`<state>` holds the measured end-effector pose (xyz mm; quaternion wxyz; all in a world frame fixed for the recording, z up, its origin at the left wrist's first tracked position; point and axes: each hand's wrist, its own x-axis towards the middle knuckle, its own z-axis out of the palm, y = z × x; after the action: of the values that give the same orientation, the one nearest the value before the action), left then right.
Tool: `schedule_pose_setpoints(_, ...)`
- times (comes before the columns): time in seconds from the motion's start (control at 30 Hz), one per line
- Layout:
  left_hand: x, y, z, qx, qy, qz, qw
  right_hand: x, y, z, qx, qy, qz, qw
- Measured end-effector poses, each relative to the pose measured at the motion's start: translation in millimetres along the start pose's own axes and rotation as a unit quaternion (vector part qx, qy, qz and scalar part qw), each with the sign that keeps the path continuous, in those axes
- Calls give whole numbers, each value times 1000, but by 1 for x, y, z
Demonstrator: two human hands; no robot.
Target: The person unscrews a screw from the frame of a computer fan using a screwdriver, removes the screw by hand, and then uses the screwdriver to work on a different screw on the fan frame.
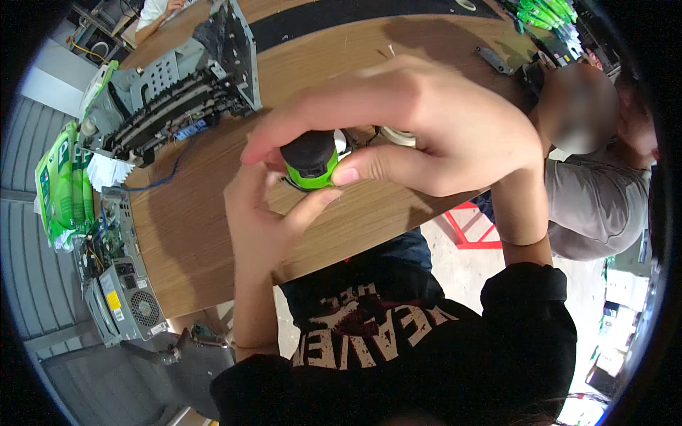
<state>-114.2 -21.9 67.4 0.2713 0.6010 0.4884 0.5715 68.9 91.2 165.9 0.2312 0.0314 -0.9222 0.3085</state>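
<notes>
A small rounded device point(310, 155), black on top with a bright green band, is held up over the wooden table between both my hands. My left hand point(261, 224) closes on its near left side, with the thumb along the lower edge. Arching over from the right, my right hand point(462, 131) has its thumb pressed on the green band and its index finger reaching round the far side to the left. Part of a white piece shows beside the device. Its underside is hidden, so I cannot tell its exact kind.
A stripped metal machine chassis point(192, 89) stands at the table's far left. Green packages point(64, 184) and a power supply unit point(131, 302) line the left edge. A small grey part point(495, 60) lies at the far right. Another person point(597, 199) is close on the right.
</notes>
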Motion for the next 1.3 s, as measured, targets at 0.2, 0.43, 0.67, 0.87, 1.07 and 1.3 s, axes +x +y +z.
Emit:
schedule_pose_setpoints(0.2, 13, -43, -49, 180, -252, -40, 950, 5, 10, -5, -8, -38, -62, 997)
schedule_pose_setpoints(0.43, 24, -109, -31, 90, -226, -35, 969, 17, 18, -8, -16, -83, -106, 991)
schedule_pose_setpoints(0.67, 21, -129, -31, 90, -241, -38, 966, 11, -12, -4, -66, -103, 29, 992)
schedule_pose_setpoints(0.87, 18, -152, -20, 91, -255, -64, 960, 4, -21, 10, -69, -29, 92, 993)
schedule_pose_setpoints(1.07, 18, -145, -20, 100, -246, -30, 964, -3, -18, 20, 9, 25, 118, 993)
schedule_pose_setpoints(1.3, 15, -114, -25, 128, -199, -36, 971, -6, -21, 20, 51, 34, 167, 984)
